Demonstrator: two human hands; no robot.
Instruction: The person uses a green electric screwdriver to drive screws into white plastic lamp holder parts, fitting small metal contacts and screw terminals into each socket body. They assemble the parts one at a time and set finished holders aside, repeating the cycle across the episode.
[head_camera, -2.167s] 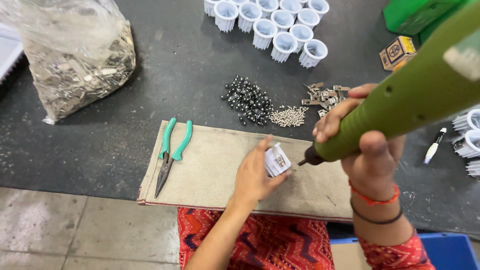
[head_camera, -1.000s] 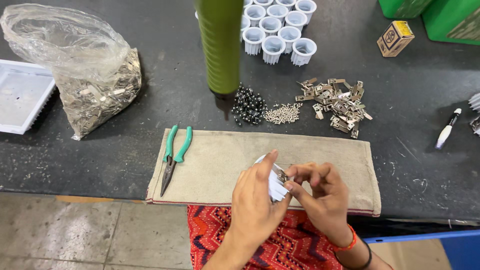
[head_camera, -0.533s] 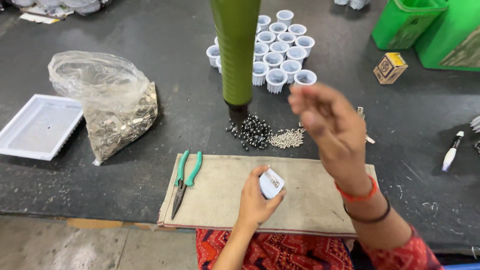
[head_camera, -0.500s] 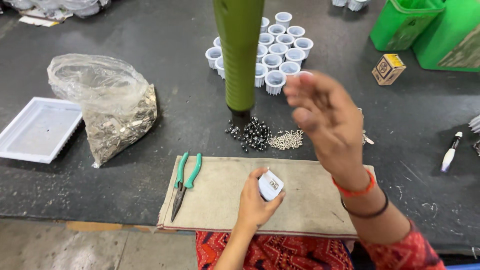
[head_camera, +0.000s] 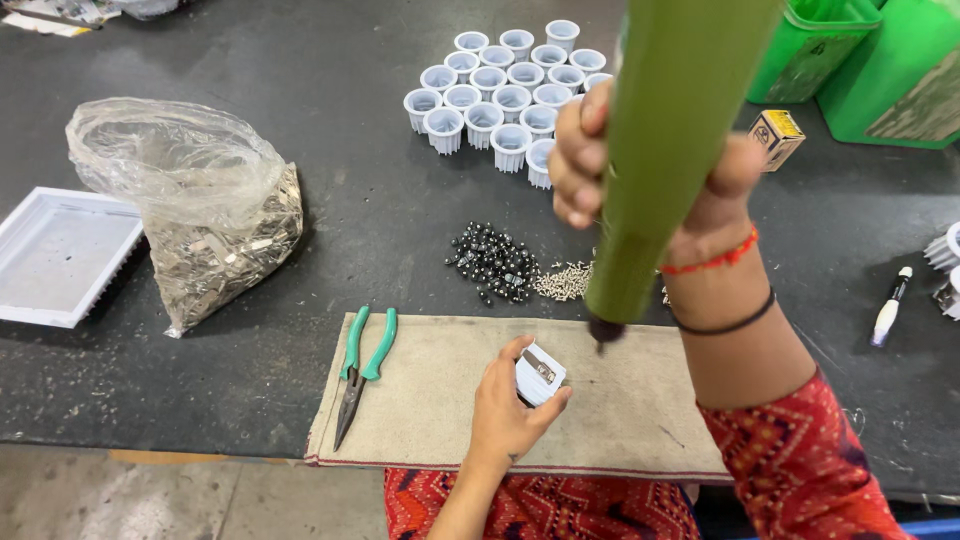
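- Right hand is wrapped tight around a fat green power screwdriver, holding it nearly upright with the dark bit end pointing down. The tip hangs just above the mat, right next to the little part in the other hand, but I can't tell if it's actually touching it.
- Left hand is down on the beige cloth mat, fingers curled around a small white plastic cup piece with a metal bit showing on its top face. Thumb on one side, fingers on the other, so it's pinched pretty firmly.
- Green-handled long-nose pliers lie on the left part of the mat, closed, tips toward the table edge, well apart from either hand.
- Just past the mat on the dark table: a pile of little dark steel balls, with a smaller heap of tiny silvery screws right beside it.
- Further back there's a cluster of the same white cups, standing open side up, packed together.
- Off to the left, a clear plastic bag slumped over with metal clips inside, and a shallow white tray next to that.
- On the right: a small cardboard box, green bins behind it, and a white marker.
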